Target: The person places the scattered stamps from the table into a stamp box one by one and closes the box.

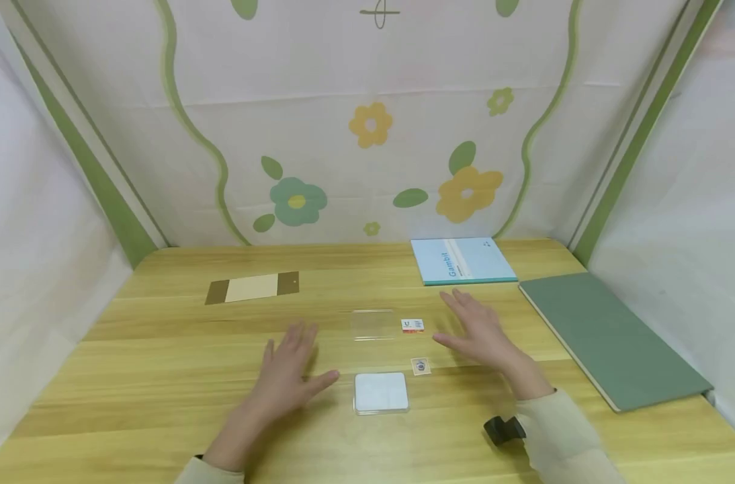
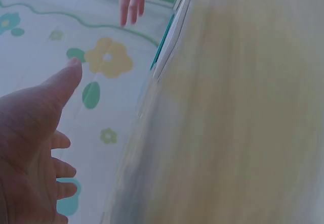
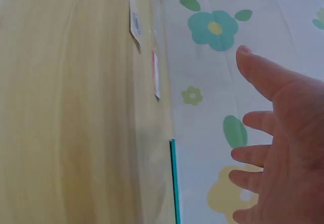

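My left hand [image 1: 285,373] is held over the table with fingers spread and nothing in it; the left wrist view shows its thumb [image 2: 63,82] raised apart from the fingers. On the other side, my right hand [image 1: 479,333] is also spread and holds nothing. Between the hands lie a clear flat plastic cover [image 1: 372,325], a small stamp-like piece with a red lower edge [image 1: 412,325] and a beige stamp-like piece with a dark round print [image 1: 420,366]. Nearer me is a clear shallow case [image 1: 381,411] with a white rectangle [image 1: 381,391] in it.
A brown and cream card strip [image 1: 252,288] lies at the back left. At the back right is a light blue notebook [image 1: 464,261] marked "Gambit", with a large green folder-like item [image 1: 612,339] to its right. A flower-printed curtain [image 1: 319,121] hangs behind the wooden table [image 1: 132,376].
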`<state>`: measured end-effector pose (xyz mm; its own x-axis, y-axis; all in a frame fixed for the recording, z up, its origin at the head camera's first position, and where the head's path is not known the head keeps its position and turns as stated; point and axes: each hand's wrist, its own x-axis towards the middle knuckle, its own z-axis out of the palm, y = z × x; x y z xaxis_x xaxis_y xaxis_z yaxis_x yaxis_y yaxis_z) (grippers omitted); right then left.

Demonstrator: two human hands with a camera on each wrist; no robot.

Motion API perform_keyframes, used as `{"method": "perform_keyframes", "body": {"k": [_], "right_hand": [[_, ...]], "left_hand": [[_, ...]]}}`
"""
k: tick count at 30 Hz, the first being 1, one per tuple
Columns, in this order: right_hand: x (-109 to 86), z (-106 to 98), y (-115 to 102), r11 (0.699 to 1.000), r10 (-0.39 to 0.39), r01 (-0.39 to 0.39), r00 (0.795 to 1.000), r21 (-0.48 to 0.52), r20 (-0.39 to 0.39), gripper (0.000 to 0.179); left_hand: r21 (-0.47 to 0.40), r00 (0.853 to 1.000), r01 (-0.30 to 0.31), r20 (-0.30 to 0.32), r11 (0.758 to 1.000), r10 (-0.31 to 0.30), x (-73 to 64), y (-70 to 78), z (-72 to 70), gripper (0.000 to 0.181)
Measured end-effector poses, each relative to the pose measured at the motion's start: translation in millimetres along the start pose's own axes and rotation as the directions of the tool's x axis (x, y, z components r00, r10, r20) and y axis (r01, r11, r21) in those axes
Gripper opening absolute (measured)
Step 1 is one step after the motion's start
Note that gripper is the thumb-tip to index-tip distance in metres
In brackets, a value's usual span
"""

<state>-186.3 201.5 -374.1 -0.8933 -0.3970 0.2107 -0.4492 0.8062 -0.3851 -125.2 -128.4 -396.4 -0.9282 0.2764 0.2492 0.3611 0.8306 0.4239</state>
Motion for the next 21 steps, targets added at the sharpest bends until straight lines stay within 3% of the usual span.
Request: {"method": "perform_keyframes", "body": {"k": [7, 14, 17, 21], "right_hand": [[10.6, 19, 0, 0.999, -0.010, 0.009, 0.999, 0.048, 0.040, 0.071], [16.8, 35, 4, 0.986, -0.009, 0.001, 0.999, 0.164, 0.053, 0.066], [17.4, 44, 6, 0.980, 0.014, -0.019, 1.000, 0.199, 0.026, 0.061], [17.7, 58, 11, 0.984, 0.053, -0.046, 0.998, 0.171, -0.034, 0.053]], "left_hand": [[-0.154, 0.996, -0.034, 0.074, 0.987, 0.046, -3.8, 13.5, 18.0, 0.083], [-0.240, 0.994, -0.067, 0.072, 0.968, 0.087, -5.9, 18.9, 34.3, 0.082], [-0.235, 0.992, -0.083, 0.074, 0.968, 0.103, -8.3, 19.8, 40.5, 0.081], [-0.186, 0.990, -0.101, 0.080, 0.977, 0.117, -11.9, 21.1, 46.2, 0.078]]}}
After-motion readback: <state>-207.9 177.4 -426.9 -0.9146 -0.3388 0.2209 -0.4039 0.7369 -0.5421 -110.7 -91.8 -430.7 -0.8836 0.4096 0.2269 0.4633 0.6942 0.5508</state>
